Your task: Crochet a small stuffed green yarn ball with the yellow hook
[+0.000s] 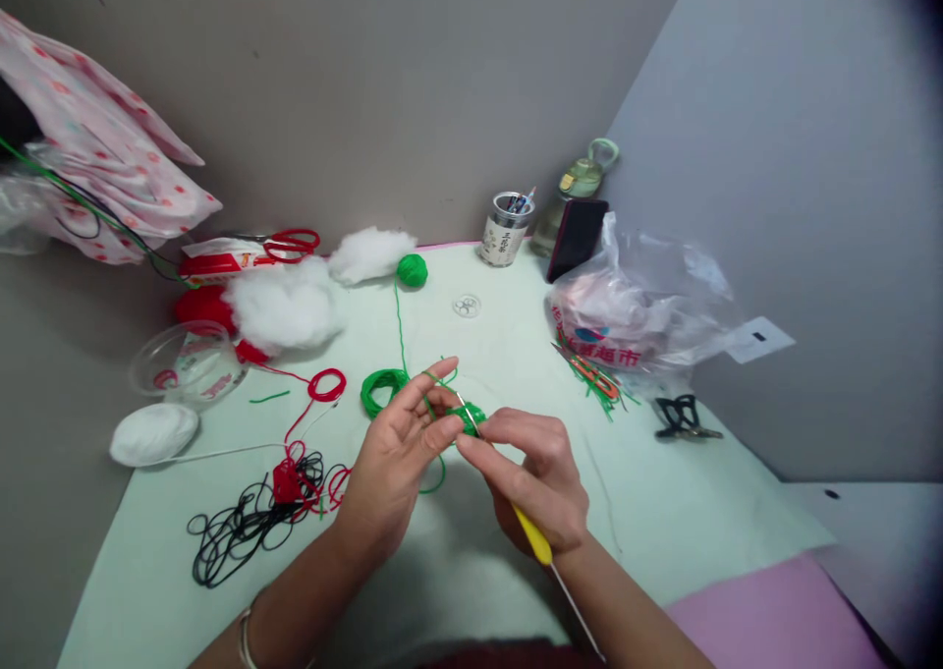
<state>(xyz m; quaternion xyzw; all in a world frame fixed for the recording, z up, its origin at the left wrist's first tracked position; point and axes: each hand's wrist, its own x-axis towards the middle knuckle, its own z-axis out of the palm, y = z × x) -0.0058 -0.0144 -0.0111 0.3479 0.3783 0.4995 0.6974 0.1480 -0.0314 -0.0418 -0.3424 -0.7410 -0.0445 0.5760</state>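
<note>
My left hand (394, 453) pinches a small green crochet piece (470, 417) between thumb and fingers, with green yarn running over its raised forefinger. In my right hand (537, 473) is a crochet hook (534, 533) with a yellow handle. The hook's metal tip lies at the green piece, and its thin rear end points down toward the front edge. Right fingertips also touch or nearly touch the piece. Just behind my left hand lies a coil of green yarn (373, 382), and a green yarn ball (412, 271) sits farther back with a strand trailing forward.
To the left are white stuffing (284, 307), red-handled scissors (292, 246), a clear plastic tub (193, 379), a white yarn ball (153, 433) and tangled black cord (240, 531). Toward the right stand a pen tin (505, 235), a phone (579, 240), a plastic bag (640, 306), an orange cutter (595, 376) and a black clip (682, 418).
</note>
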